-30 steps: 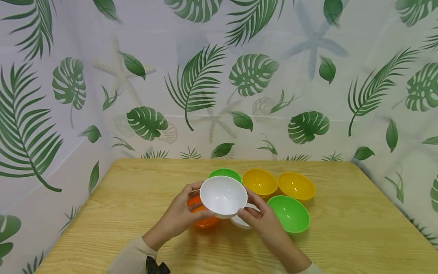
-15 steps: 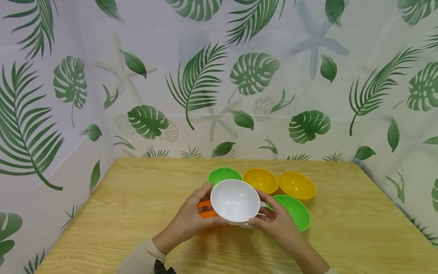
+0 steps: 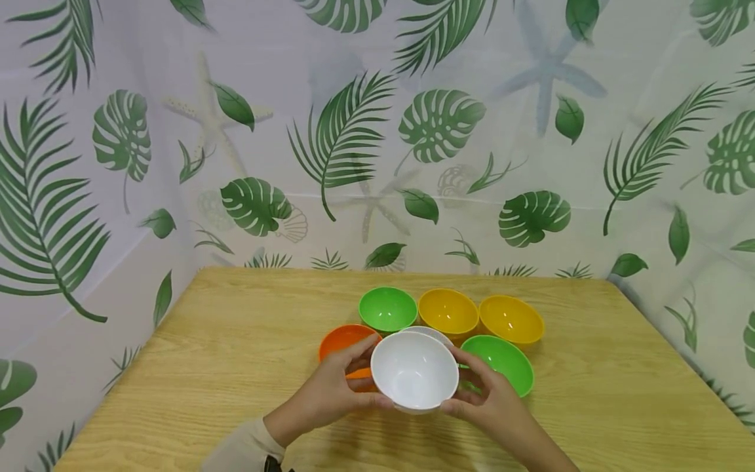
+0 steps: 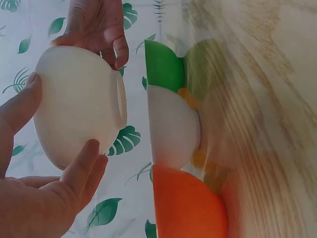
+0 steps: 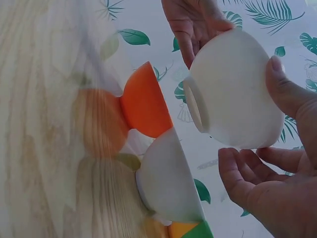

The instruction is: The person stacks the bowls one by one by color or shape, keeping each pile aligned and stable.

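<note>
Leaf-printed sheeting (image 3: 348,131) backed the wooden table (image 3: 248,328), above which we saw the left hand (image 3: 330,396) and right hand (image 3: 498,408) grip a white bowl (image 3: 415,370) from opposite sides, thumbs and fingers set wide. The head view gave us its hollow; the wrist views showed instead its foot ring (image 5: 201,104), raised clear of a second white bowl (image 4: 173,126) beside an orange bowl (image 4: 188,206).

Holding a white bowl (image 3: 415,372) with left hand (image 3: 330,391) and right hand (image 3: 498,406) — over a wooden table (image 3: 248,334), partly covering a second white bowl (image 3: 429,332) — between an orange bowl (image 3: 345,341) and a green bowl (image 3: 504,364), with another green bowl (image 3: 387,309) and two yellow bowls (image 3: 448,313) behind.
</note>
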`<state>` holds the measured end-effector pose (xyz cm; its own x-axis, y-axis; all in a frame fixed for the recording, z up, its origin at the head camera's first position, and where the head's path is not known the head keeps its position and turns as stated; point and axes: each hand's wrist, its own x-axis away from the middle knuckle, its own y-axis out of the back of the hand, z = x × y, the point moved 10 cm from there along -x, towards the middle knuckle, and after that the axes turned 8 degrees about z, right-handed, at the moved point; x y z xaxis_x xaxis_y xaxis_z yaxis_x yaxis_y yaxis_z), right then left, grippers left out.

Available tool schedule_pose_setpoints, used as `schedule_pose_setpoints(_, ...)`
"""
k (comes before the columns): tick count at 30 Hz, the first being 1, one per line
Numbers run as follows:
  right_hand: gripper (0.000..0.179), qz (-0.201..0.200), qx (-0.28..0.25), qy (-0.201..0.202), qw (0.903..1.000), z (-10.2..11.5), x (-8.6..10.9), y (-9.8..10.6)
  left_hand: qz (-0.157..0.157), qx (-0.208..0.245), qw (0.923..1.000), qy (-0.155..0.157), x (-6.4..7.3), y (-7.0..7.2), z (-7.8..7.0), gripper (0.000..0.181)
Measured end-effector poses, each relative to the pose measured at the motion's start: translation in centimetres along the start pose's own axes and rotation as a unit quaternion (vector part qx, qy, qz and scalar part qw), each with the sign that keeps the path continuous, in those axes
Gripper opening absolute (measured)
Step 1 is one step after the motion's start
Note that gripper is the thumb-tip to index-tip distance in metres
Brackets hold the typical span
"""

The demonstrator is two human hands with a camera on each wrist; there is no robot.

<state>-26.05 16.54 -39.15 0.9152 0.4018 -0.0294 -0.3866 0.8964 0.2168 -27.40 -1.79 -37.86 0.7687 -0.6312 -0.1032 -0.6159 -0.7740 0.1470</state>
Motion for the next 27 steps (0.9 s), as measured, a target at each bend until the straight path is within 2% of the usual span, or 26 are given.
schedule_pose_setpoints(3,0.077,0.014,0.005,0.014,0.9998,-0.1,0.3,-0.2,-0.006,-0.013,0.9999,0.0,0.2,-0.2,0.1,0.095)
schedule_pose_setpoints(10,0.081,0.07,0.03,0.079,0.994,0.3,1.2,-1.4,-0.009,-0.06,0.9981,0.003,0.8,-0.8,0.6,0.095)
schedule_pose_setpoints(13,0.081,0.076,0.039,0.073,0.9937,-0.2,1.4,-1.6,-0.002,-0.083,0.9965,0.008,1.1,-1.0,0.8,0.095)
schedule_pose_setpoints(19,0.081,0.094,0.042,0.064,0.9926,-1.1,1.4,-1.9,0.02,-0.092,0.9954,0.016,1.6,-1.3,1.5,0.091)
schedule_pose_setpoints(27,0.08,0.108,0.024,0.04,0.9931,-2.4,1.3,-2.6,-0.001,-0.166,0.9862,-0.008,2.1,-1.2,1.4,0.086)
